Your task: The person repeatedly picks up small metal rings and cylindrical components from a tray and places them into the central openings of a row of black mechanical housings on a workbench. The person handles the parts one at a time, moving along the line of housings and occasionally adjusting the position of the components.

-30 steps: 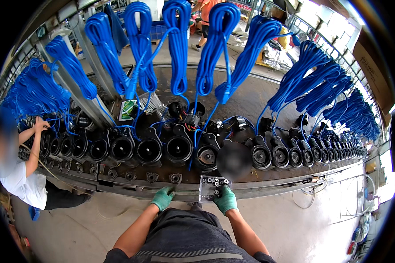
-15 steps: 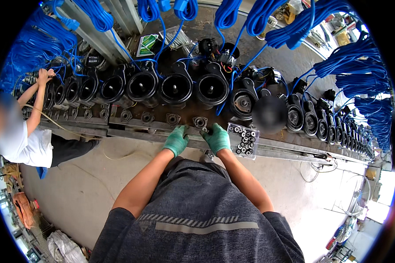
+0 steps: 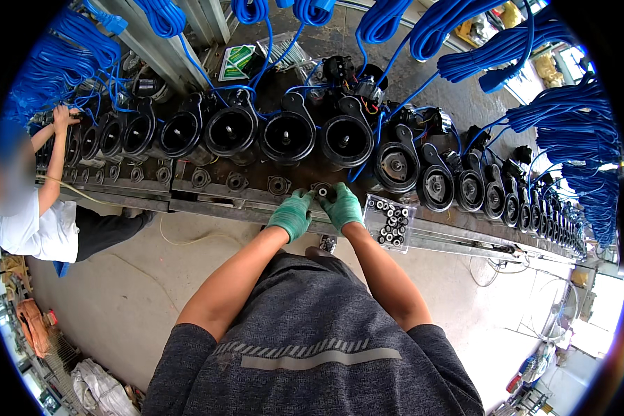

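Both my hands wear green gloves and meet at the front edge of the bench. My left hand [image 3: 292,216] has its fingers bunched against the left side of a dark metal flange [image 3: 322,186]. From the right, my right hand [image 3: 344,209] closes its thumb and fingers on the same flange. A small shiny ring, which looks like a bearing [image 3: 323,192], shows between the fingertips at the flange; whether it sits fully inside cannot be made out. Just right of my right hand, a clear plastic box [image 3: 410,220] holds several similar bearings.
Round black motor housings [image 3: 286,137] stand in a long row behind the flanges. More flanges [image 3: 279,185] lie along the bench edge to the left. Coiled blue cables [image 3: 499,48] hang overhead. A co-worker in a white shirt [image 3: 45,232] works at the far left.
My hands have come closer together over the flange, and the bearing from my right hand is now at the flange. The view has shifted slightly.
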Demonstrator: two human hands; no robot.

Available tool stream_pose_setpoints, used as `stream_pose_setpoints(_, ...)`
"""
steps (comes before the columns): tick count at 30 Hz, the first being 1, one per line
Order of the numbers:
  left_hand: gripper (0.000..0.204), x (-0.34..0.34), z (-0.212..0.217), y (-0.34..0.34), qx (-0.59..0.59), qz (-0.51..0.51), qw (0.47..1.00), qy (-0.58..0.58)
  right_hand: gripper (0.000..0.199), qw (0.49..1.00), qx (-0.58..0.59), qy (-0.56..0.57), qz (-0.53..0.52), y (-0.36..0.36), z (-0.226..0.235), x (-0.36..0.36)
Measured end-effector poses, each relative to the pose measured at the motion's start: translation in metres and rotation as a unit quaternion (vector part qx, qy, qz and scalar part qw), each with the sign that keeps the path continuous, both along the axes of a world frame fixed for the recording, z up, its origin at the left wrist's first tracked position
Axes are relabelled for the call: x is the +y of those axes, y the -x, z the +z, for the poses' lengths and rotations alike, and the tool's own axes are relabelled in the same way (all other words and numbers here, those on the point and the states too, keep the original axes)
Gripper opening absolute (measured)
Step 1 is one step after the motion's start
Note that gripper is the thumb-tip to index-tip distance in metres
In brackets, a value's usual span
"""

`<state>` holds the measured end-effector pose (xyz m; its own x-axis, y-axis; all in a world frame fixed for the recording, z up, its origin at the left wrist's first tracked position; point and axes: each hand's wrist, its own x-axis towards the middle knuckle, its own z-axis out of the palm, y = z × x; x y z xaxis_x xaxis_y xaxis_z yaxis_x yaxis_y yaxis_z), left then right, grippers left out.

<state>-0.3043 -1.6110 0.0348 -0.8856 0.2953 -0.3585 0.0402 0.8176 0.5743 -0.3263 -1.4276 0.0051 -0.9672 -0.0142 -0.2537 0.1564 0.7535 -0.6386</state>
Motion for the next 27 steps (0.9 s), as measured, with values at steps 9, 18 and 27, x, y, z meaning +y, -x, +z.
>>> stream_pose_setpoints(9,0.059,0.012,0.002,0.012,-0.01,-0.047,0.995,0.085,0.033,0.992,-0.095,0.025,-0.084,0.016,-0.018,0.004)
stream_pose_setpoints(18,0.051,0.019,0.007,0.011,0.014,-0.072,0.986,0.15,0.054,0.976,-0.206,-0.04,-0.057,0.041,-0.043,0.011)
stream_pose_setpoints(27,0.042,0.022,0.007,0.021,0.007,-0.05,0.99,0.135,0.056,0.979,-0.195,-0.053,-0.04,0.049,-0.038,0.01)
